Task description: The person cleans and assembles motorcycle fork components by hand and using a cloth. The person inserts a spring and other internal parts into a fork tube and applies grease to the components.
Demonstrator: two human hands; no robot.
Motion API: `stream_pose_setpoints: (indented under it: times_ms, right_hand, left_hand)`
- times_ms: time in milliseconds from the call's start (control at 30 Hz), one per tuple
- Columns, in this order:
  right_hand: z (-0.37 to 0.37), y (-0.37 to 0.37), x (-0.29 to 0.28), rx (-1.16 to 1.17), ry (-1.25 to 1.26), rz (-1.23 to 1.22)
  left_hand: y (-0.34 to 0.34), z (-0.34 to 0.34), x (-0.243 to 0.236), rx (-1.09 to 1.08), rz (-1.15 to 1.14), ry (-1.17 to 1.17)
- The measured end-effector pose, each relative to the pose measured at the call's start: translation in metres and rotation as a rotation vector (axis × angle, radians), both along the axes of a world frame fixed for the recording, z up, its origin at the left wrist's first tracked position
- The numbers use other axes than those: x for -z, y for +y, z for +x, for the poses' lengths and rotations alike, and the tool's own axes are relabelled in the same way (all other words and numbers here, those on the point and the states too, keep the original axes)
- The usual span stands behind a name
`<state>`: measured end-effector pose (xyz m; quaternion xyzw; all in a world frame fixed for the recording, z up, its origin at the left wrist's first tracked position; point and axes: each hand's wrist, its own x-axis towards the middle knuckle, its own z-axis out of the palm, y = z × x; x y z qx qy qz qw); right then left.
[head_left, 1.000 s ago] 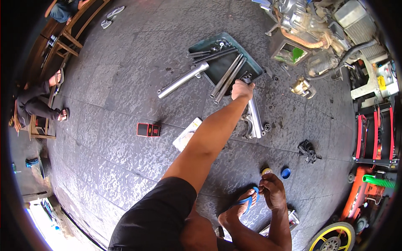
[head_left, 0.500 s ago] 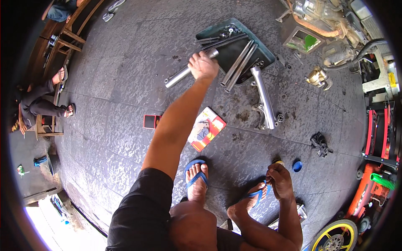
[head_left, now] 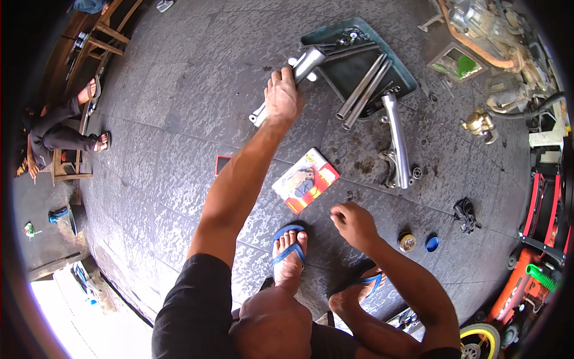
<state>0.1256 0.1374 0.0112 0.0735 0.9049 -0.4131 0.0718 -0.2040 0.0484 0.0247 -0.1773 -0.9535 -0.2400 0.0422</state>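
My left hand (head_left: 282,96) is closed on a silver fork tube (head_left: 308,63), lying tilted at the left of a dark tray (head_left: 403,78), which holds springs, small parts and two steel rods (head_left: 365,90). Another silver fork leg (head_left: 396,137) lies on the floor at the tray's lower right. My right hand (head_left: 353,222) is lower down, fingers curled; what they hold, if anything, is hidden. It is above the floor, just right of a red and white parts packet (head_left: 305,180). An open tin (head_left: 407,242) and blue lid (head_left: 431,243) lie to its right.
A seated person's legs (head_left: 69,131) and wooden benches (head_left: 110,36) are at left. Engine parts (head_left: 478,119), a black rag (head_left: 465,212), red racks (head_left: 535,203) and an orange tank (head_left: 514,281) line the right. A small red box (head_left: 222,164) lies behind my left arm.
My left hand has moved left from the right fork leg to the left tube, which is shifted up and right. My right hand has moved up and left, away from the tin.
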Motion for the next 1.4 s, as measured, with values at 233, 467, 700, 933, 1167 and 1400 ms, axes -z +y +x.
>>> stream_pose_setpoints:
  times_ms: [233, 467, 700, 933, 1167, 1400]
  right_hand:
    - [-0.048, -0.069, 0.067, 0.097, 0.075, 0.349]
    - [-0.032, -0.037, 0.061, 0.137, 0.215, 0.298]
    - [0.016, 0.084, -0.077, 0.413, 0.213, 0.099]
    - [0.054, 0.065, -0.165, 0.254, 0.576, 0.295]
    - [0.070, 0.052, -0.162, 0.239, 0.554, 0.246]
    - [0.074, 0.052, -0.159, 0.156, 0.520, 0.290]
  left_hand:
    - [-0.055, 0.082, -0.093, -0.023, 0.533, -0.200]
    - [-0.065, 0.152, -0.088, 0.204, 0.740, -0.592]
    - [-0.016, 0.220, -0.047, 0.649, 0.694, -0.720]
    - [0.006, 0.246, -0.029, 0.829, 0.651, -0.688]
    - [-0.005, 0.245, -0.052, 0.976, 0.631, -0.805]
    - [0.011, 0.257, -0.054, 1.042, 0.726, -0.392]
